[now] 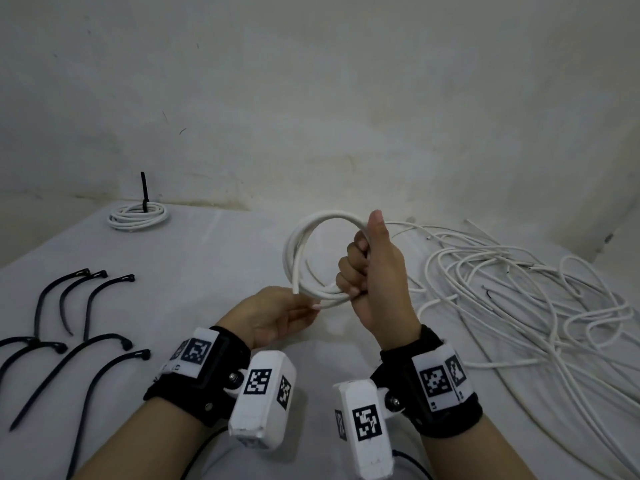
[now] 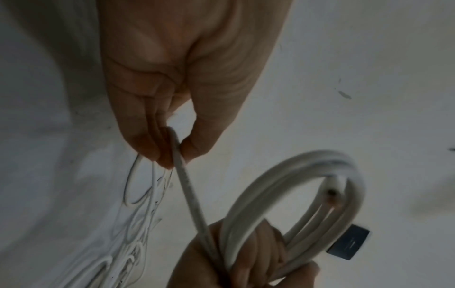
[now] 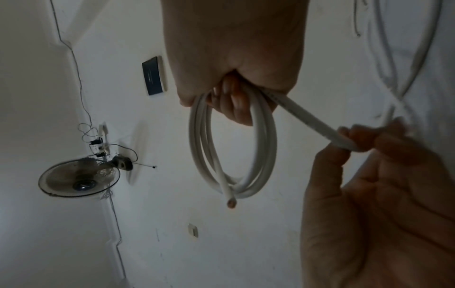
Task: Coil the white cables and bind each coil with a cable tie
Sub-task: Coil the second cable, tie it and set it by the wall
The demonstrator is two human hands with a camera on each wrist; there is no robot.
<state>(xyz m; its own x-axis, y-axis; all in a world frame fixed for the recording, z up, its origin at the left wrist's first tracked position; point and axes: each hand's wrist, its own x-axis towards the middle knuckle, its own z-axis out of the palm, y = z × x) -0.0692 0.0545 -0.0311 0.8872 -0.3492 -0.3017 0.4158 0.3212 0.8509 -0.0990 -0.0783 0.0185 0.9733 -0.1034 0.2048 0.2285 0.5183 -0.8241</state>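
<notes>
My right hand (image 1: 367, 268) grips a coil of white cable (image 1: 294, 251) held upright above the table, fingers curled through its loops; the coil (image 3: 231, 148) hangs below the fist in the right wrist view, with a cut end (image 3: 231, 203) sticking out. My left hand (image 1: 277, 313) pinches the cable's free strand (image 2: 187, 185) between thumb and fingertips just left of the coil (image 2: 290, 194). A loose tangle of white cables (image 1: 512, 292) lies on the table to the right. Several black cable ties (image 1: 86, 306) lie at the left.
A finished coil bound with a black tie (image 1: 138, 213) sits at the table's far left corner. The white-covered table (image 1: 214, 258) ends at a white wall. A wall fan (image 3: 78, 177) and a dark wall panel (image 3: 154, 76) show in the right wrist view.
</notes>
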